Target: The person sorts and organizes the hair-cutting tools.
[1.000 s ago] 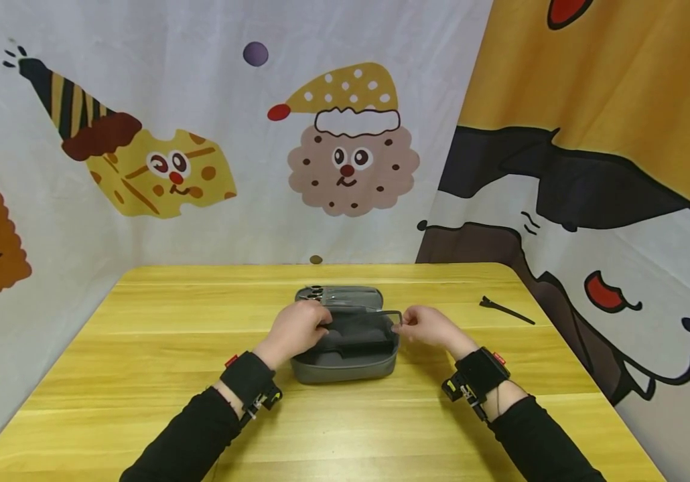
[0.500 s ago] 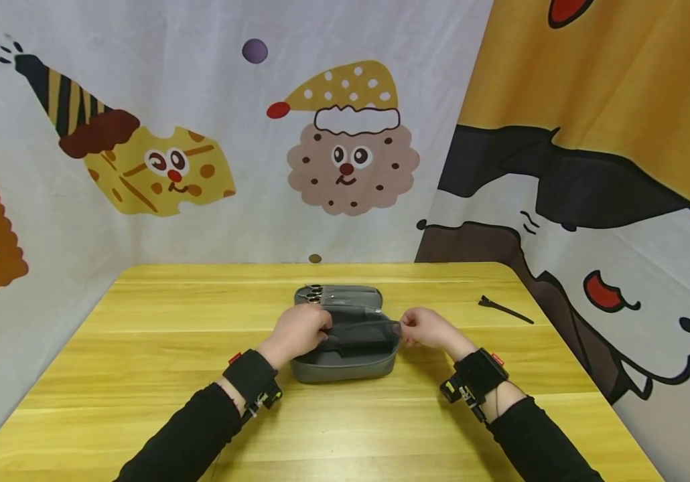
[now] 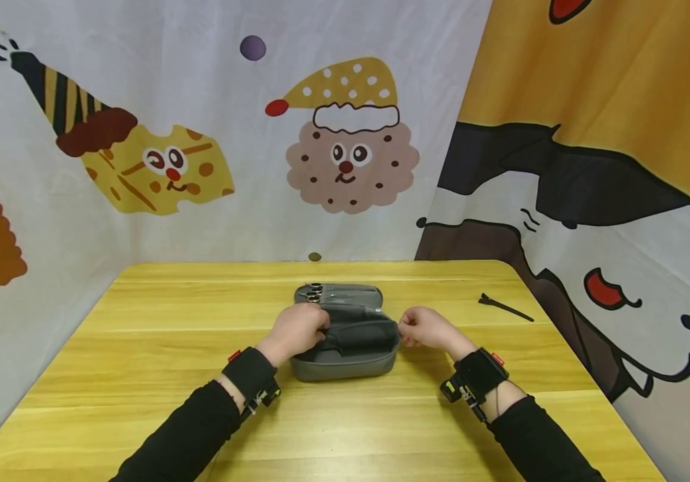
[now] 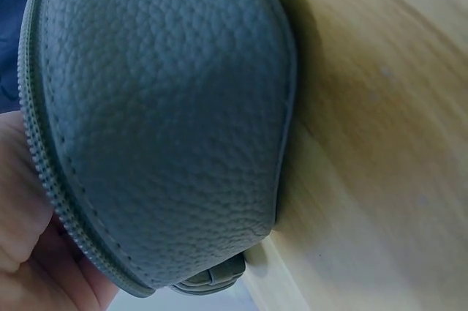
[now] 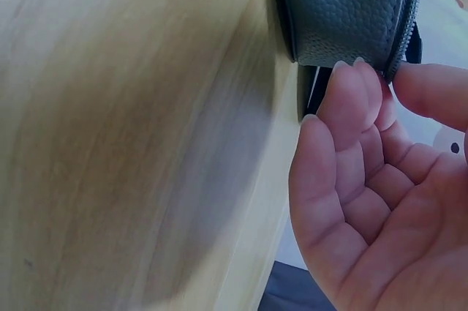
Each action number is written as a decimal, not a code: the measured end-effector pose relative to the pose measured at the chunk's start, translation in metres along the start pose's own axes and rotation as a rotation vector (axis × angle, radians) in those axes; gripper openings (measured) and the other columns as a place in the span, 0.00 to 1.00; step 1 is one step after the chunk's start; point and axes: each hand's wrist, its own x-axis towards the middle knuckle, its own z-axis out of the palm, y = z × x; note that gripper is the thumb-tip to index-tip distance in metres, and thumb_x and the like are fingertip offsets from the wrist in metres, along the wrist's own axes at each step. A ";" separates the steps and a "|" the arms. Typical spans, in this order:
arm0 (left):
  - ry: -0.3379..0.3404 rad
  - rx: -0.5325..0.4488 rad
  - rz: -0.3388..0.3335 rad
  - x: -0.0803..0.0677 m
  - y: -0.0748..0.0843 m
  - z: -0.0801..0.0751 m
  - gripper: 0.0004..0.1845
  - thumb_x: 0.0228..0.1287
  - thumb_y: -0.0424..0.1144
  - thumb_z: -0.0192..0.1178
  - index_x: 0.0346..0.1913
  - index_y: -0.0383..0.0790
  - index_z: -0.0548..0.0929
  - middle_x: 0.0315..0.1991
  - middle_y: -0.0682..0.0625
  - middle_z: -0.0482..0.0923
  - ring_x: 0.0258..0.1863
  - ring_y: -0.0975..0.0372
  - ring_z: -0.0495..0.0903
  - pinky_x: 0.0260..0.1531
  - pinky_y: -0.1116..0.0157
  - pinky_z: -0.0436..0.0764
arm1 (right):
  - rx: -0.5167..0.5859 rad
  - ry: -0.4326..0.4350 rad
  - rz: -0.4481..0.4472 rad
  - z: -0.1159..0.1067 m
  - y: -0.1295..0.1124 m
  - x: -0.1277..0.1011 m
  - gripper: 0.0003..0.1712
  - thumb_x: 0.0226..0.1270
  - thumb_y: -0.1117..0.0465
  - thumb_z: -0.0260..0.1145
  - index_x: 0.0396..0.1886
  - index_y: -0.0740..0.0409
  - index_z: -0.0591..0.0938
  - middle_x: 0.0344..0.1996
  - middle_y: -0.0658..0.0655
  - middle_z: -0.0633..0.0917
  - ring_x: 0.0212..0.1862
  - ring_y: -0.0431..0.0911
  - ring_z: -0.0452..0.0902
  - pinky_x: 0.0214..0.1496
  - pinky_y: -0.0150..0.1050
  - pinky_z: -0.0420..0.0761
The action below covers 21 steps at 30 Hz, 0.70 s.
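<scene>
The right hand has its thumb and fingertips pinched at the zipper edge on the right end of a grey, pebbled-leather zip case, the other fingers loosely curled below it. The left hand curls over the case's left end, fingers tucked over the rim into the dark lining and the palm against the zipper teeth, as the left wrist view shows. The case lies in the middle of the yellow wooden table, slightly nearer the far edge than the near one, with its lid half folded back flat towards the far edge; silver scissor rings show in that half's left end. A likely trouble, in my judgement, is the pinch slipping off the thin zipper edge, since only the fingertips hold it; a sharp pull could also drag the light case across the smooth wood if the left hand's hold loosens, or catch the dark lining in the teeth. A thin black hair clip lies well apart by the right edge of the table, clear of both hands. Printed cartoon cloth hangs behind and to the right. Nothing stands between the hands and the case; black sleeves and wrist straps stay near the front edge.
</scene>
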 end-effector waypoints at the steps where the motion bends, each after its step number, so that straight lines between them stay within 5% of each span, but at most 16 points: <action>1: -0.001 0.003 -0.003 0.000 0.000 0.000 0.06 0.55 0.32 0.74 0.33 0.45 0.87 0.32 0.50 0.83 0.33 0.56 0.82 0.34 0.60 0.83 | -0.007 0.006 -0.004 0.000 0.000 0.000 0.10 0.72 0.66 0.59 0.28 0.61 0.79 0.22 0.54 0.80 0.26 0.45 0.76 0.28 0.37 0.76; 9: -0.014 0.004 -0.007 -0.001 -0.002 0.000 0.06 0.56 0.31 0.73 0.33 0.44 0.87 0.32 0.50 0.83 0.33 0.56 0.82 0.35 0.61 0.82 | -0.104 0.062 -0.026 0.004 -0.003 -0.001 0.09 0.72 0.66 0.60 0.28 0.59 0.75 0.21 0.52 0.80 0.25 0.47 0.78 0.28 0.38 0.76; 21: -0.043 0.039 -0.046 0.002 0.001 0.002 0.15 0.55 0.30 0.73 0.22 0.50 0.77 0.23 0.56 0.74 0.24 0.62 0.72 0.24 0.66 0.67 | -0.229 0.104 -0.051 0.008 -0.007 -0.003 0.09 0.70 0.65 0.60 0.28 0.57 0.73 0.19 0.51 0.80 0.22 0.41 0.75 0.24 0.35 0.71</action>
